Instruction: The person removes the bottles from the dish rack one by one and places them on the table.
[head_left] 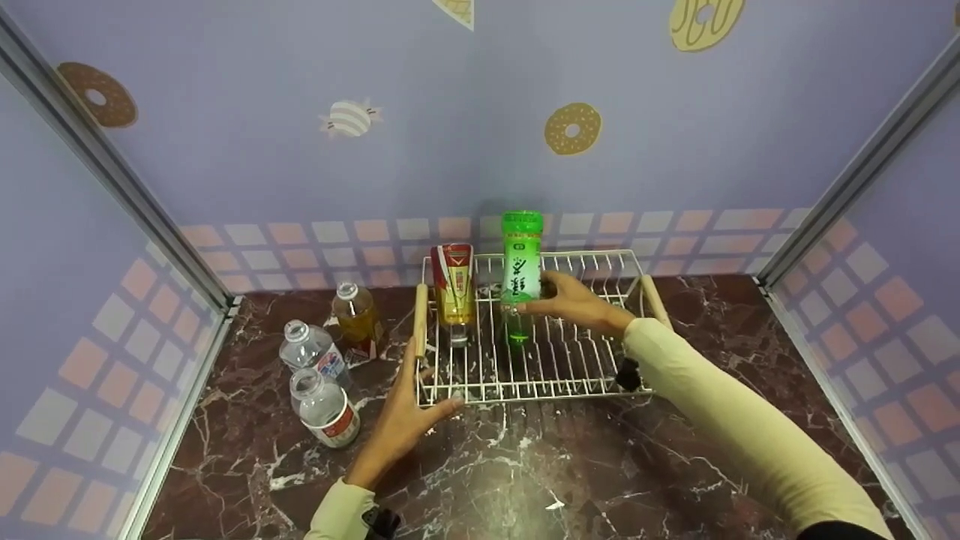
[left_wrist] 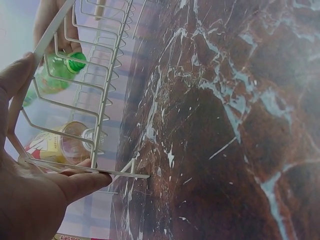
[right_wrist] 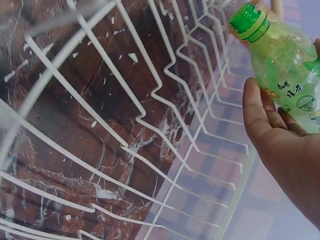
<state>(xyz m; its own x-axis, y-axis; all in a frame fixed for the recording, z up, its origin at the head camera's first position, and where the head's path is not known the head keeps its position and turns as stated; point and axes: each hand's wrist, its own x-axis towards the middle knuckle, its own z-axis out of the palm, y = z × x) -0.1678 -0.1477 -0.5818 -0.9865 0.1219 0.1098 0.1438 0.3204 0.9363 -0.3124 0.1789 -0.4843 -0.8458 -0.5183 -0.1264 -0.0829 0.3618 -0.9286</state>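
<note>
My right hand (head_left: 574,301) grips a clear green plastic bottle (head_left: 521,262) with a label, held upside down over the white wire dish rack (head_left: 570,386). In the right wrist view the open green neck (right_wrist: 249,22) points down toward the wires. My left hand (head_left: 405,409) holds the rack's front left corner, thumb along the front rail and fingers by the wooden handle (head_left: 421,319). Left of the green bottle, a bottle with a red and yellow label (head_left: 455,281) stands upside down in the rack, its clear neck between the wires.
Left of the rack, three uncapped bottles stand upright on the dark marbled table (head_left: 525,465): one with amber colouring (head_left: 356,315), a clear one (head_left: 311,349) and a clear one with a red and white label (head_left: 326,412). Patterned purple walls (head_left: 450,150) enclose the back and sides.
</note>
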